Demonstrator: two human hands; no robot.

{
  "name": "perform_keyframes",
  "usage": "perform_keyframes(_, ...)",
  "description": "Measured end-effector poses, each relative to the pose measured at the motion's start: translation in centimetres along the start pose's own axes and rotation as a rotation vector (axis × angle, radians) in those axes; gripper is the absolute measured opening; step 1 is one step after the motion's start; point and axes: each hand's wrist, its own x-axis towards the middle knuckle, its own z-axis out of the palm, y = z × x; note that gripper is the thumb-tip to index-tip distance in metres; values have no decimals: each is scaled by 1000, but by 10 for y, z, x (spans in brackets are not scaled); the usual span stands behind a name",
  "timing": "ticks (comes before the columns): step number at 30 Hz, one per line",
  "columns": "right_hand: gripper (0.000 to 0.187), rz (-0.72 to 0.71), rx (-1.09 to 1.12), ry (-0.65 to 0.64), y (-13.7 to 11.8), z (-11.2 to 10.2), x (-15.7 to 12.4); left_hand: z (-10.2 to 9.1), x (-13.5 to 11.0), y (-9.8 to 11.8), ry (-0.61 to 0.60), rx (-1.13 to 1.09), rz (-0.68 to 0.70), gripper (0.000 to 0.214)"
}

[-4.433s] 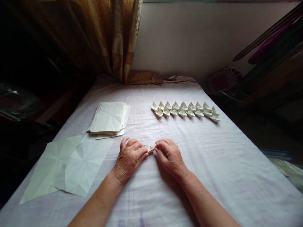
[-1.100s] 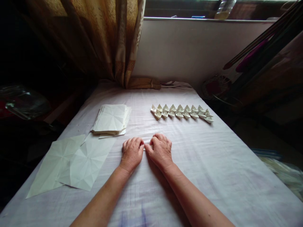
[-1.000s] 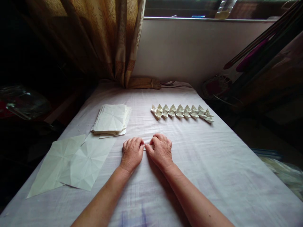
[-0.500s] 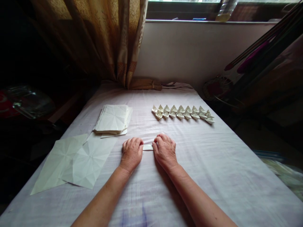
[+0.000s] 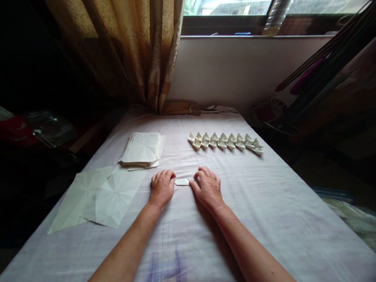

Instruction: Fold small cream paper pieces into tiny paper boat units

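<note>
Folded strip [image 5: 182, 182]: flat, right of and nearer than the paper stack [image 5: 141, 149]
Left hand [image 5: 162, 187], right hand [image 5: 208, 190]: fingers at its ends (whether clamped, I cannot tell)
Paper boats [image 5: 222, 145]: apparently finished, right of stack
Stack: seemingly remaining

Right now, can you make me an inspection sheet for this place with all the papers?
Surface: pale, wrinkled cloth, purple marks at the near side.
Paper things: small folded strip between the hands; creased stack and loose sheets to the left; folded pointed pieces in two rows beyond.
Clutter: clear, shiny thing in the dark, far left.
Hands: left hand and right hand at opposite ends of the strip; exact grip unclear.
Cables: thin cord-like line at right, unclear.
Surroundings: gold curtain, wall, window.
</note>
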Motion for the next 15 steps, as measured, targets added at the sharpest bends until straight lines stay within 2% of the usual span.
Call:
perform_keyframes(6,10,-45,-5,8,1,0,-3,1,-2,1,35,-24,5,23)
perform_keyframes(15,12,-152,120,34,3,-2,-5,-6,-7,0,25,-89,138,23)
